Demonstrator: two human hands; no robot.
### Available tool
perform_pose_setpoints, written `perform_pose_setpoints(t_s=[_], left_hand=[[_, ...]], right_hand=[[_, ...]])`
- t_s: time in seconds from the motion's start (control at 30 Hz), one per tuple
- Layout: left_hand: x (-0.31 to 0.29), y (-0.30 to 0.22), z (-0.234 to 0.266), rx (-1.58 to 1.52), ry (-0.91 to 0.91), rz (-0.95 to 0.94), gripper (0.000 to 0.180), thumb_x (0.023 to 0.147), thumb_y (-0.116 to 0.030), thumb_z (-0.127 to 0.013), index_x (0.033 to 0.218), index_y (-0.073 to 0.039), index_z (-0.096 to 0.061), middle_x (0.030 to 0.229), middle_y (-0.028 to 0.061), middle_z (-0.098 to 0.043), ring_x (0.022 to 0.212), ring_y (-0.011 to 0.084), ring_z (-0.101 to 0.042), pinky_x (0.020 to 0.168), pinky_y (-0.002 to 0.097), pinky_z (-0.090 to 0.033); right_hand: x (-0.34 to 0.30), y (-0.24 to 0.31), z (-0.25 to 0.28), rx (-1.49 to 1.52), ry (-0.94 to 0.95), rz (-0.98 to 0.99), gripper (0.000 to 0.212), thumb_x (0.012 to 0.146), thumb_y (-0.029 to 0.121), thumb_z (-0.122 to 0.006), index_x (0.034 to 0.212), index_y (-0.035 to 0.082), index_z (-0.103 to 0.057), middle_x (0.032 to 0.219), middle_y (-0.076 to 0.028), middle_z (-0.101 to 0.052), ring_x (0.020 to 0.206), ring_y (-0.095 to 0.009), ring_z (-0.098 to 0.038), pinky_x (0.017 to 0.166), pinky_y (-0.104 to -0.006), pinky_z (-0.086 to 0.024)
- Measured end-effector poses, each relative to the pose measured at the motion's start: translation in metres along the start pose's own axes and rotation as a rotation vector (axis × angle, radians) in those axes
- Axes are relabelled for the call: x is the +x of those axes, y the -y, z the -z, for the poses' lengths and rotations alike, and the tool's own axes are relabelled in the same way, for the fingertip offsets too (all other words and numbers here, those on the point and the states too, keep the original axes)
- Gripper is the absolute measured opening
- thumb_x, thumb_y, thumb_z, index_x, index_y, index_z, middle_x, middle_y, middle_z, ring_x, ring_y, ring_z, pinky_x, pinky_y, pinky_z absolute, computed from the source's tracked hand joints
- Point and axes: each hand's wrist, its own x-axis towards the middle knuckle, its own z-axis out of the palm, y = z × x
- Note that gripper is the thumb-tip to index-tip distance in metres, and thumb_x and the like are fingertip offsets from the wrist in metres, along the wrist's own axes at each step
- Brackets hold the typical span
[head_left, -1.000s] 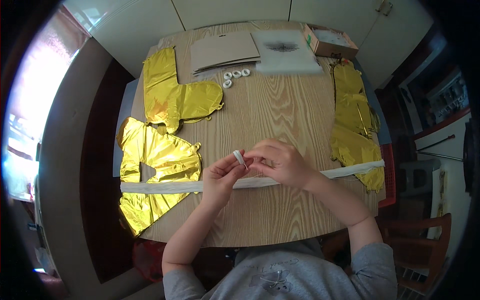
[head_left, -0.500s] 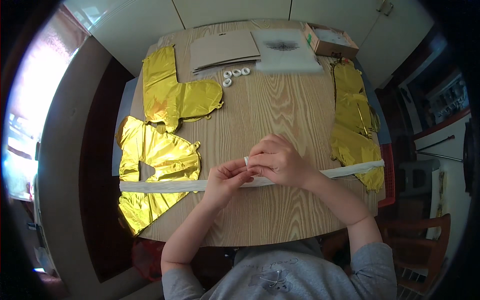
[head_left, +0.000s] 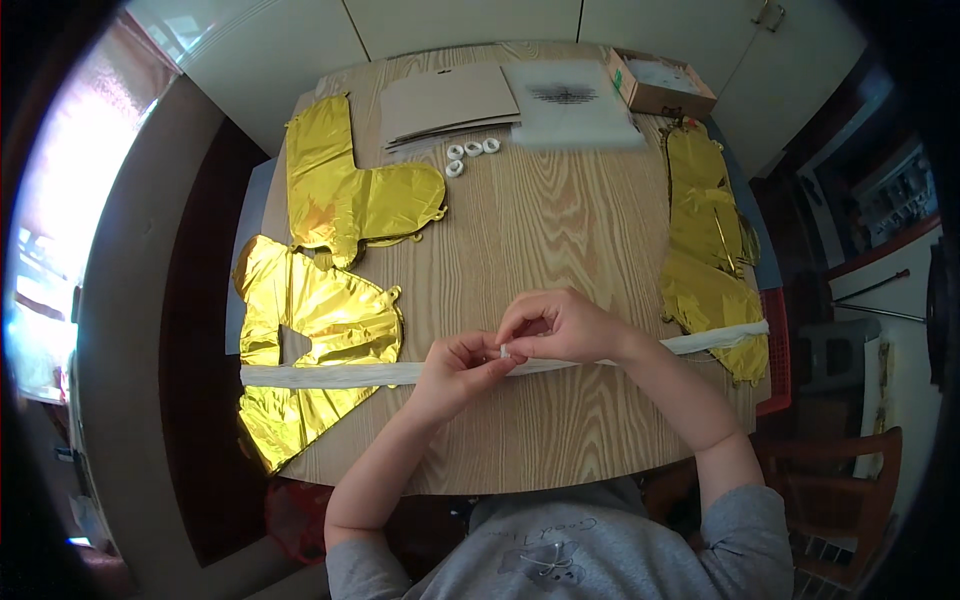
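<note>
My left hand and my right hand meet fingertip to fingertip above the near middle of the table. Pinched between both is a small white piece; its exact kind is too small to make out. Below them a long, narrow white strip runs across the table, partly hidden by my left hand and right forearm. Its left end lies over a flat gold foil balloon, its right end over another gold foil balloon. Farther back on the left lies a third gold foil balloon.
Several small white rolls sit near the far middle. Behind them are stacked brown cardboard sheets and a translucent plastic packet. An open cardboard box stands at the far right corner. A wooden chair is at the right.
Both hands have shifted slightly nearer to me. My right fingers have turned and drawn back a little, so the small white piece shows more between the fingertips.
</note>
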Motion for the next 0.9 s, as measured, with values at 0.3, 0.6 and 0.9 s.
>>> perform_pose_setpoints(t_s=[0.3, 0.6, 0.9], left_hand=[[0.0, 0.001, 0.006, -0.107, 0.097, -0.014, 0.025, 0.081, 0.002, -0.061, 0.092, -0.004, -0.04, 0.086, 0.0087, -0.064, 0.084, 0.0106, -0.061, 0.073, 0.0223, -0.047], [-0.001, -0.007, 0.002, 0.027, 0.133, -0.066, 0.033, 0.081, 0.002, -0.06, 0.098, -0.006, -0.033, 0.081, 0.0087, -0.063, 0.082, 0.0099, -0.061, 0.072, 0.0211, -0.046], [0.001, -0.01, 0.011, 0.176, -0.046, -0.106, 0.029, 0.078, 0.004, -0.061, 0.092, -0.007, -0.039, 0.081, 0.0068, -0.064, 0.072, 0.0077, -0.057, 0.065, 0.0196, -0.043]], right_hand=[[-0.001, 0.004, 0.003, -0.311, 0.121, 0.077, 0.013, 0.077, 0.009, -0.064, 0.088, 0.005, -0.063, 0.084, -0.004, -0.058, 0.075, -0.015, -0.059, 0.067, -0.0255, -0.047], [-0.002, 0.01, 0.002, -0.442, 0.112, 0.173, 0.015, 0.077, 0.012, -0.064, 0.09, 0.005, -0.062, 0.083, -0.005, -0.059, 0.071, -0.017, -0.058, 0.062, -0.0279, -0.046], [0.002, 0.016, 0.004, -0.59, 0.077, 0.099, 0.014, 0.077, 0.018, -0.062, 0.082, 0.005, -0.059, 0.082, -0.006, -0.057, 0.081, -0.022, -0.055, 0.073, -0.0333, -0.044]])
